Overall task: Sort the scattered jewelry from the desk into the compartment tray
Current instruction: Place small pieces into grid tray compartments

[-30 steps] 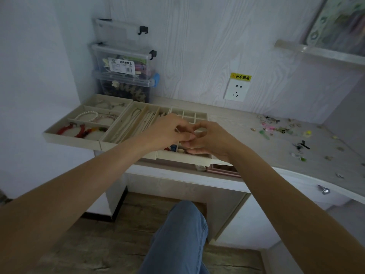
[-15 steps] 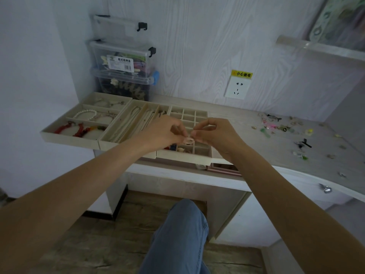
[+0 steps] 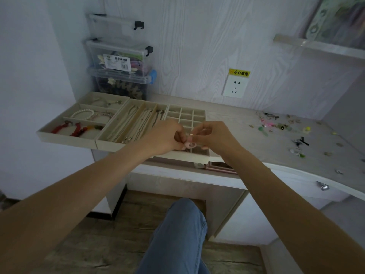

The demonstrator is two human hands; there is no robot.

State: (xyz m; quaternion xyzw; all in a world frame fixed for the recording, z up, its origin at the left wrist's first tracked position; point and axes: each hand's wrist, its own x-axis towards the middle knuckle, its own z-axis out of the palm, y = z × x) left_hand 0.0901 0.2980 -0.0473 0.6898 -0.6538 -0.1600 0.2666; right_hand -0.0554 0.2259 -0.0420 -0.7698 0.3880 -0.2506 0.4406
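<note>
Tray [image 3: 183, 156]: bracelets, chains in L sections; both hands [image 3: 165, 138] [image 3: 214, 136] pinch pink ring [image 3: 190, 144] over grid.

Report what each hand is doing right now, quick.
Left hand: fingers curled, pinching the small pink ring.
Right hand: fingers curled, pinching the same ring from the other side, over the compartment tray.

I see my left hand [image 3: 165, 138] and right hand [image 3: 212, 136] together pinching a small pink ring [image 3: 190, 144] over the compartment tray [image 3: 185, 155] at the desk's [image 3: 237, 123] front edge, loose jewelry [image 3: 276, 126] scattered toward its right end.
</note>
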